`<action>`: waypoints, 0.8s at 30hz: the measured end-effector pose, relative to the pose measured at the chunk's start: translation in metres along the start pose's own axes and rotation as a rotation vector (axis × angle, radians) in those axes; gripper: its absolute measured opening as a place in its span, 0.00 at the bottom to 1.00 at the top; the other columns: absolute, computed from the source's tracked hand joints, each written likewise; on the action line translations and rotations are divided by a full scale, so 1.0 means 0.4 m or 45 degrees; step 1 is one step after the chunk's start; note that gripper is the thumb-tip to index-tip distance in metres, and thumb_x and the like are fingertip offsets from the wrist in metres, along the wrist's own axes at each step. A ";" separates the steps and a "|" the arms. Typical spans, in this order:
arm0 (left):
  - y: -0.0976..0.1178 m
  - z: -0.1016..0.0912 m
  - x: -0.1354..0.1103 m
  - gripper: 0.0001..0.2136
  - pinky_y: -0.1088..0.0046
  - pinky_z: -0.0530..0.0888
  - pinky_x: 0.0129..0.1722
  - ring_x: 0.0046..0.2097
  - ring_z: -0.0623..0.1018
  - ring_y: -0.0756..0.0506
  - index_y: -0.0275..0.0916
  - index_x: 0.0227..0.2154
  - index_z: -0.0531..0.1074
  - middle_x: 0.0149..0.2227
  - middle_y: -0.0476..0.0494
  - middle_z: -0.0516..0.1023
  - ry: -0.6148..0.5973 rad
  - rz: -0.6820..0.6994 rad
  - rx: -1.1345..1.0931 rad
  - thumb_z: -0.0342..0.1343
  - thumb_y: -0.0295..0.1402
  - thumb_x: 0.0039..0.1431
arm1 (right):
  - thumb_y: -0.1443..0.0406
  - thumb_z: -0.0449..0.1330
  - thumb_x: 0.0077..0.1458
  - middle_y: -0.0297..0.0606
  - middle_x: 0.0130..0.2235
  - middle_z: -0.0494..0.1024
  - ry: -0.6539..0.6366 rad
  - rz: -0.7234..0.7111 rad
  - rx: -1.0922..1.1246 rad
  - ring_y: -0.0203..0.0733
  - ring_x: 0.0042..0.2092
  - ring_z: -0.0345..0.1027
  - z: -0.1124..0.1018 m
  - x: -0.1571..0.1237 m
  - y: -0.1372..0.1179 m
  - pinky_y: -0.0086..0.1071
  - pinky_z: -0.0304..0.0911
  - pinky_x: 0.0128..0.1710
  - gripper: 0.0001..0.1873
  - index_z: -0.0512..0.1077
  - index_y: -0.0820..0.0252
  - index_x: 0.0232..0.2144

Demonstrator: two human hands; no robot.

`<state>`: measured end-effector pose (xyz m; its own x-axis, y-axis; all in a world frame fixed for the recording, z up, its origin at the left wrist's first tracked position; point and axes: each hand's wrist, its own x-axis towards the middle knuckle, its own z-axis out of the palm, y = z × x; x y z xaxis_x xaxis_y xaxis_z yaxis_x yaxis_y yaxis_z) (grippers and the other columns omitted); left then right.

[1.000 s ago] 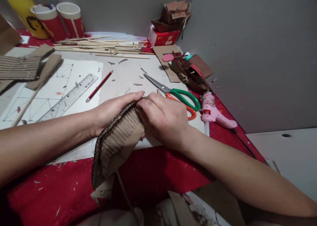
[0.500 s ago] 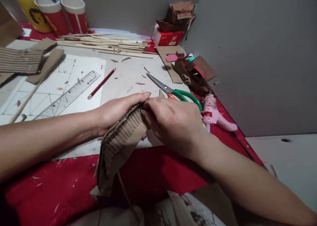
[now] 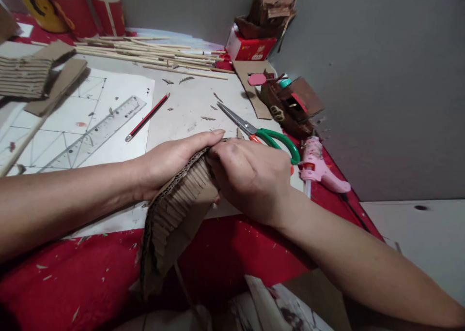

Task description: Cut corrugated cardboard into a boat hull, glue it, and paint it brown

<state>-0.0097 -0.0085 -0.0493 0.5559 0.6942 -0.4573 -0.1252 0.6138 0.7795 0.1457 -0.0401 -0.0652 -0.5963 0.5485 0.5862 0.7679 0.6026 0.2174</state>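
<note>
A bent piece of corrugated cardboard (image 3: 181, 190), its ridges partly bared, hangs between my hands over the table's front edge. My left hand (image 3: 178, 159) supports it from behind, thumb along the upper edge and the other fingers mostly hidden. Closed at the cardboard's upper right end, my right hand (image 3: 250, 176) pinches it with curled fingers; the fingertips are partly out of sight. Just beyond my right hand lie green-handled scissors (image 3: 250, 130), blades pointing away to the left. A red and black pencil (image 3: 147, 118) and a clear ruler (image 3: 98, 130) rest past my left forearm.
Thin wooden sticks (image 3: 152, 55) lie across the back. Brown model boats (image 3: 290, 103) and a pink glue gun (image 3: 319, 169) stand at the right by the grey wall. Cardboard strips (image 3: 58, 86) lie on a drawn sheet at left, with red cups (image 3: 109, 11) behind.
The camera view has shifted slightly, moving the back of the table up in the picture. Both hands keep their hold on the cardboard, with barely any movement.
</note>
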 end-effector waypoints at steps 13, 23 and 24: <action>0.014 -0.027 -0.012 0.19 0.67 0.77 0.30 0.28 0.79 0.43 0.37 0.30 0.78 0.26 0.42 0.82 -0.152 -0.078 -0.277 0.56 0.50 0.55 | 0.68 0.61 0.59 0.39 0.38 0.82 0.165 0.329 0.474 0.38 0.31 0.74 -0.098 -0.005 0.027 0.31 0.66 0.32 0.10 0.74 0.57 0.45; 0.017 0.000 -0.033 0.20 0.68 0.75 0.31 0.29 0.79 0.44 0.37 0.44 0.76 0.33 0.40 0.83 -0.253 0.010 -0.218 0.47 0.46 0.63 | 0.64 0.67 0.49 0.30 0.28 0.67 -0.059 0.989 1.322 0.33 0.26 0.59 -0.041 0.018 0.027 0.27 0.58 0.24 0.09 0.72 0.61 0.32; 0.014 0.000 -0.032 0.19 0.69 0.75 0.33 0.30 0.80 0.44 0.37 0.43 0.77 0.34 0.40 0.83 -0.243 0.018 -0.217 0.48 0.45 0.63 | 0.64 0.66 0.50 0.30 0.28 0.66 -0.088 0.989 1.358 0.33 0.27 0.58 -0.042 0.020 0.027 0.27 0.58 0.25 0.08 0.71 0.61 0.30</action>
<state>-0.0177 -0.0139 -0.0390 0.6960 0.6294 -0.3456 -0.2618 0.6706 0.6941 0.1534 -0.0389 -0.0452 -0.1224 0.9653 0.2306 0.3723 0.2600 -0.8909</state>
